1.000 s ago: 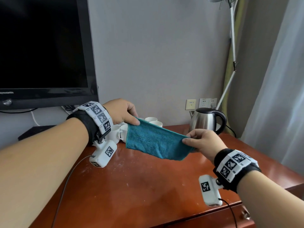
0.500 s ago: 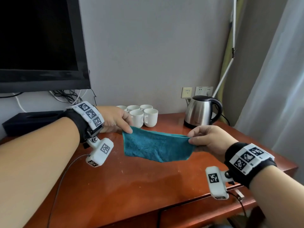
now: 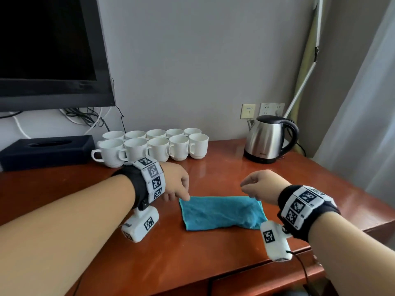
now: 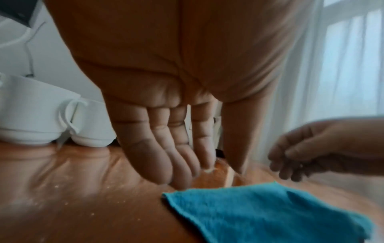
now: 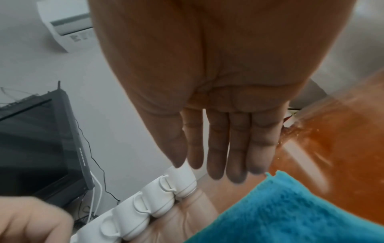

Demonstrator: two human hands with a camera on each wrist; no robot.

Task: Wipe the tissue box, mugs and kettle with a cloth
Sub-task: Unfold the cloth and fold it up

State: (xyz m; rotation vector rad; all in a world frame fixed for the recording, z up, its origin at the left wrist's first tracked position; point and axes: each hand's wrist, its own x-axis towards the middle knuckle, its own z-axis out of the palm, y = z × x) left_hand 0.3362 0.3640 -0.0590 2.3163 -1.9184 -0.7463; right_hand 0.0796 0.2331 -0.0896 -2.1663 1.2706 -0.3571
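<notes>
- Our cloth point(image 3: 222, 212) lies flat on the table point(image 3: 149, 263), near the front edge, between our two hands; neither hand holds it.
- Our left hand point(image 3: 175, 184) hovers just above the cloth's left corner. In the left wrist view its fingers point(image 4: 166, 148) hang straight and close together, pinching nothing.
- Our right hand point(image 3: 260, 184) hovers above the right corner. In the right wrist view its fingers point(image 5: 218, 143) are straight, side by side, and empty.
- How far along we are is hard to read. Nothing on the tissue box point(image 3: 47, 150), the mugs point(image 3: 154, 144) or the kettle point(image 3: 267, 142) shows whether it has been wiped. With the cloth laid down and both hands free, we judge this is either the very start or the very end of the job; we cannot tell which.
- If wiping is left, we must first pick the cloth up again, then take the box, each mug and the kettle in turn.
- Room: the table in front of the mugs and around the cloth is bare wood, so we can move freely there.
- The mugs stand in two tight rows, touching or nearly so; wiping one means lifting it out, and a careless sweep could knock its neighbours.
- The box sits far left at the wall, just beside the mugs, under the screen point(image 3: 49, 50).
- The kettle stands apart at the back right, close to the table's right edge and a curtain point(image 3: 363, 124); a hard push there could slide it off.
</notes>
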